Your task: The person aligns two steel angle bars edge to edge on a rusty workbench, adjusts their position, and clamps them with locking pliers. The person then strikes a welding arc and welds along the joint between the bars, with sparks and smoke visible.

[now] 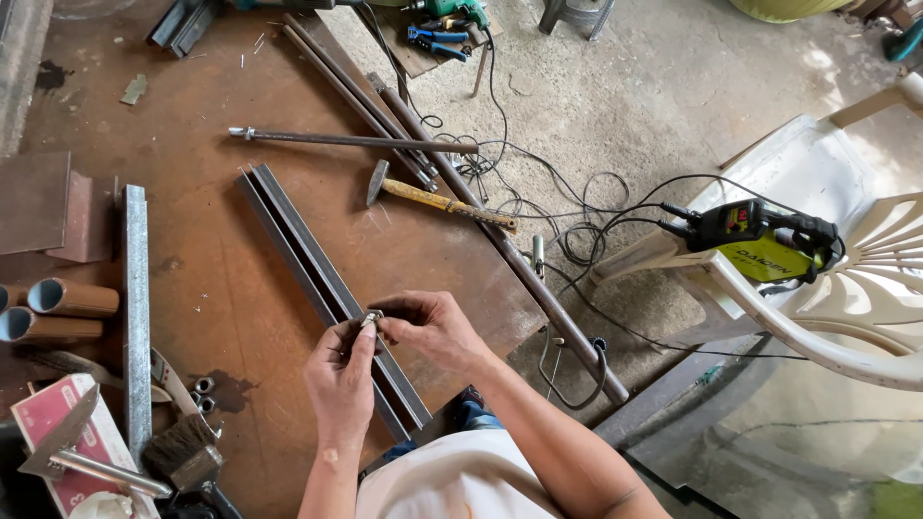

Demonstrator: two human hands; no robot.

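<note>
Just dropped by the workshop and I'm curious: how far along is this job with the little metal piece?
Early, it seems. Already laid out: dark steel channels on the rusty table, with a hammer close by. In hand: left hand and right hand both pinch a small metal fitting. Left: nothing looks joined; the nuts lie loose.

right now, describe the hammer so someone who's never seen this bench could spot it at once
Start at the rusty steel worktable and go to its right edge, above the two hands. The hammer lies there across a long brown pipe. Unlike the bare metal bars around it, it has a yellowish wooden handle and a dark head.
</note>
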